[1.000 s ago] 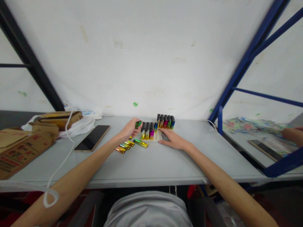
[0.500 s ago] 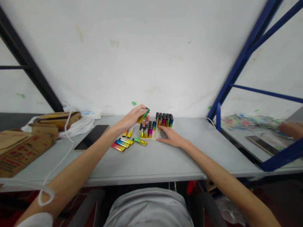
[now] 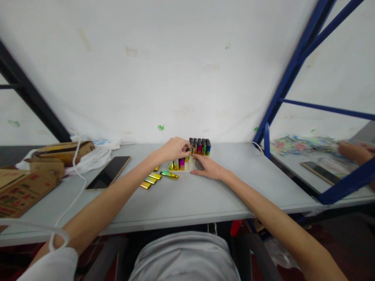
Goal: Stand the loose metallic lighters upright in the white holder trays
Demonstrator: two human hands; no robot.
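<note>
My left hand pinches a lighter upright over the pale tray, with much of it hidden by the fingers. Several shiny lighters stand in the tray's left part; bare pockets show at its right. My right hand holds the tray's right end, thumb in front and fingers behind. Close behind stands a block of upright lighters with black tops. A green and yellow lighter lies flat in front, and more loose lighters lie to its left, partly under my left forearm.
A phone lies left of my forearm, beside a white cable. Cardboard boxes and white plastic sit at the far left. A blue metal frame rises on the right; beyond it another person's hand moves over colourful packets.
My left hand has moved right and carried the lighter from beside the tray to above it, turning it upright. My right hand stays at the tray. The view has shifted slightly.
</note>
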